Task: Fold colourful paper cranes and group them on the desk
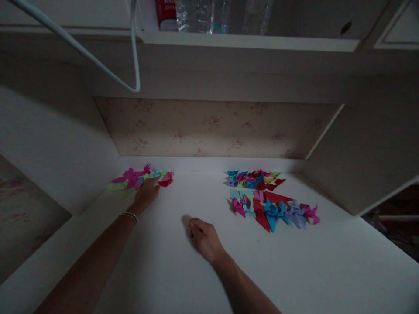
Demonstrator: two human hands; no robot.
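My left hand (pixel 148 192) reaches to a row of colourful folded paper figures (pixel 132 178) at the back left of the white tabletop. Its thumb and forefinger come together around a small pale origami figure (pixel 157 182), mostly hidden by the fingers. A red and pink origami figure (pixel 166 179) lies just right of the fingertips. My right hand (pixel 206 237) rests in a loose fist near the middle of the table, with nothing visible in it. To its right lie a front row of larger origami figures (pixel 276 213) and a back row of smaller ones (pixel 255 179).
White side panels and a flowered back wall (pixel 212 128) enclose the white tabletop (pixel 170 270). Overhead, a shelf (pixel 248 40) holds clear plastic bottles (pixel 196 17) and a red container (pixel 166 15). A white cable (pixel 94 63) hangs down at the upper left.
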